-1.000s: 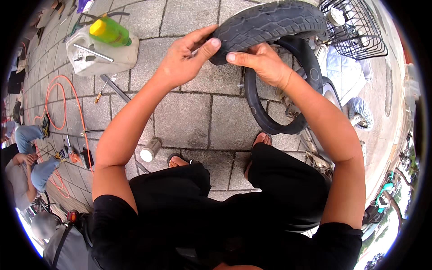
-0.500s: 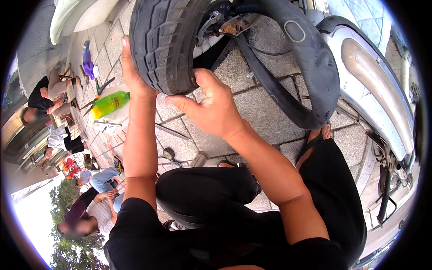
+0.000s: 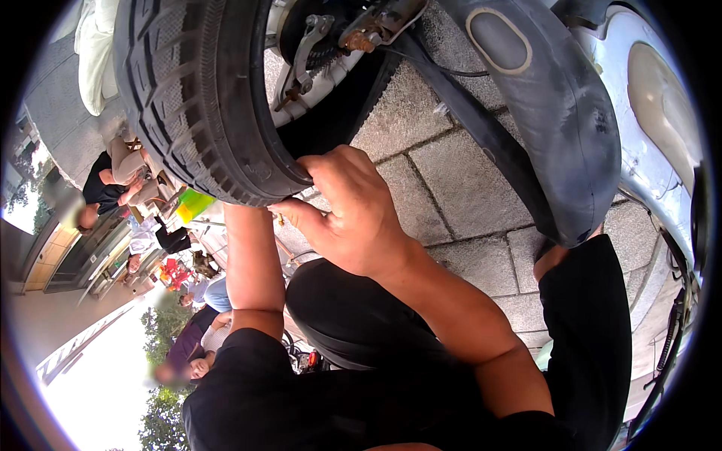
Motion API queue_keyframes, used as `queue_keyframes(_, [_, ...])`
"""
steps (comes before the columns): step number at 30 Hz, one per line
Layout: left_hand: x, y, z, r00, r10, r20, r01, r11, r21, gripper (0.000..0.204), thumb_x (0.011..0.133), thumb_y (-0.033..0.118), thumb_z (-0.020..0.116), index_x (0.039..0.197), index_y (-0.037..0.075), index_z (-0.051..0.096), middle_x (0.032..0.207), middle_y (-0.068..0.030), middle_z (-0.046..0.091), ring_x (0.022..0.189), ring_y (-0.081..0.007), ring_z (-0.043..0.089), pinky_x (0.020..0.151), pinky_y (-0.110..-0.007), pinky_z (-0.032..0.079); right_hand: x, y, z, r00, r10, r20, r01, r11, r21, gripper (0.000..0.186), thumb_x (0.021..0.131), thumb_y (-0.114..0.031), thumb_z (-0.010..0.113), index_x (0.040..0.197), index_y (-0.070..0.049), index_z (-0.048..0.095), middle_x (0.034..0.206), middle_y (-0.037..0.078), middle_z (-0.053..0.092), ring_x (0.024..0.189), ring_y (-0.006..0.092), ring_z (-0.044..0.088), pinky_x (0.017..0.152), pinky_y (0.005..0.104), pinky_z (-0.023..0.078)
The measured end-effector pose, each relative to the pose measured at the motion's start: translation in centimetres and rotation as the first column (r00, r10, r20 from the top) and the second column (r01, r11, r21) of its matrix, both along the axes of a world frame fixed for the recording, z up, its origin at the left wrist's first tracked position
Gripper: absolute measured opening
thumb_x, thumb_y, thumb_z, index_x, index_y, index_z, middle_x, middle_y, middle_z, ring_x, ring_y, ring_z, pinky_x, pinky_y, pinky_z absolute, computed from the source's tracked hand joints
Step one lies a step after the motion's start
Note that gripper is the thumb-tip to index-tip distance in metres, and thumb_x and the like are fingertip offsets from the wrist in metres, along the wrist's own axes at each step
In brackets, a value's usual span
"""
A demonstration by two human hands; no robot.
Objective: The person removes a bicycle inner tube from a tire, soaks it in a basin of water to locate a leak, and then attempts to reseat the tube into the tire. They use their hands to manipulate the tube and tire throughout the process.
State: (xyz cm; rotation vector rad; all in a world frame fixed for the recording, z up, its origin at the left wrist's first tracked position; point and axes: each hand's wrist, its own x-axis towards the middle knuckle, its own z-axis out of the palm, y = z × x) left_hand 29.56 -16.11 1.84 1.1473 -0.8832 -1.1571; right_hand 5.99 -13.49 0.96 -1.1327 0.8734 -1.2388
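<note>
A thick black tyre (image 3: 199,98) with blocky tread fills the upper left. Inside it show a silver wheel rim (image 3: 331,90) and a rusty-ended metal lever (image 3: 304,56). My right hand (image 3: 350,214) grips the tyre's lower edge, fingers over the inner lip and thumb beneath. My left forearm (image 3: 254,259) reaches up behind the tyre, which hides that hand and its fingers. Right of the wheel hangs a partly inflated black inner tube (image 3: 560,143) with an oval patch outline (image 3: 498,41); its flatter stretch (image 3: 481,131) runs up toward the hub.
Grey paving slabs (image 3: 481,195) lie below. A silver-white vehicle body panel (image 3: 639,113) stands at the right. My black-trousered knees (image 3: 353,308) are close under my arms. At the left, a green bottle (image 3: 194,204) lies on the ground and several people (image 3: 113,177) sit farther off.
The tyre and tube look larger and nearer as my view has shifted. My left hand, visible along the tyre's side before, is now behind it. My right hand keeps hold of the tyre's edge.
</note>
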Motion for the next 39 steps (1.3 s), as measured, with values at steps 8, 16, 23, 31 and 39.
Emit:
queue_keyframes(8, [0.0, -0.5, 0.3, 0.996, -0.077, 0.041, 0.079, 0.996, -0.038, 0.033, 0.1, 0.029, 0.069, 0.114, 0.0, 0.07, 0.106, -0.0144, 0.067, 0.091, -0.0322, 0.065, 0.106, -0.051, 0.048, 0.8, -0.2, 0.3, 0.999, -0.032, -0.009, 0.032, 0.999, 0.006, 0.044, 0.076, -0.011, 0.092, 0.111, -0.002, 0.067, 0.094, 0.011, 0.07, 0.084, 0.0321, 0.065, 0.075, 0.0424, 0.052])
queue_keyframes(16, [-1.9, 0.7, 0.4, 0.987, 0.155, -0.043, -0.158, 0.984, -0.084, 0.041, 0.101, 0.034, 0.064, 0.122, -0.001, 0.066, 0.114, -0.0171, 0.067, 0.101, -0.0351, 0.064, 0.107, -0.052, 0.048, 0.4, -1.0, -0.2, 0.995, 0.092, -0.037, -0.094, 0.994, -0.057, 0.047, 0.08, -0.014, 0.089, 0.117, 0.0, 0.063, 0.098, 0.014, 0.068, 0.089, 0.0338, 0.063, 0.081, 0.0447, 0.051])
queue_keyframes(23, [-1.4, 0.9, -0.5, 0.987, 0.134, -0.087, -0.142, 0.985, -0.101, 0.048, 0.102, 0.038, 0.059, 0.129, -0.002, 0.062, 0.12, -0.0194, 0.067, 0.11, -0.0377, 0.063, 0.108, -0.053, 0.048, -0.7, -3.0, -1.6, 0.947, 0.289, -0.142, -0.305, 0.946, -0.108, 0.054, 0.078, -0.018, 0.091, 0.122, -0.002, 0.063, 0.11, 0.015, 0.069, 0.098, 0.0358, 0.065, 0.087, 0.0454, 0.054])
queue_keyframes(31, [-0.1, -1.1, -0.3, 0.961, -0.16, -0.227, 0.131, 0.982, -0.139, 0.056, 0.104, 0.043, 0.054, 0.137, -0.002, 0.057, 0.127, -0.0221, 0.067, 0.12, -0.0407, 0.063, 0.109, -0.054, 0.048, 0.2, -5.0, -7.4, 0.827, 0.036, -0.561, -0.342, 0.824, -0.452, 0.055, 0.076, -0.031, 0.09, 0.117, -0.002, 0.066, 0.116, 0.015, 0.069, 0.112, 0.0369, 0.065, 0.107, 0.0475, 0.05])
queue_keyframes(39, [-0.1, -2.1, -4.2, 0.99, -0.12, 0.073, 0.128, 0.985, -0.118, 0.034, 0.096, 0.028, 0.071, 0.114, 0.0, 0.066, 0.109, -0.0173, 0.069, 0.116, -0.0343, 0.065, 0.1, -0.045, 0.055, 3.9, -4.0, -1.6, 0.947, -0.016, -0.322, -0.1, 0.934, -0.343, 0.052, 0.075, -0.037, 0.092, 0.104, -0.004, 0.066, 0.091, 0.011, 0.069, 0.086, 0.0351, 0.069, 0.079, 0.0461, 0.054])
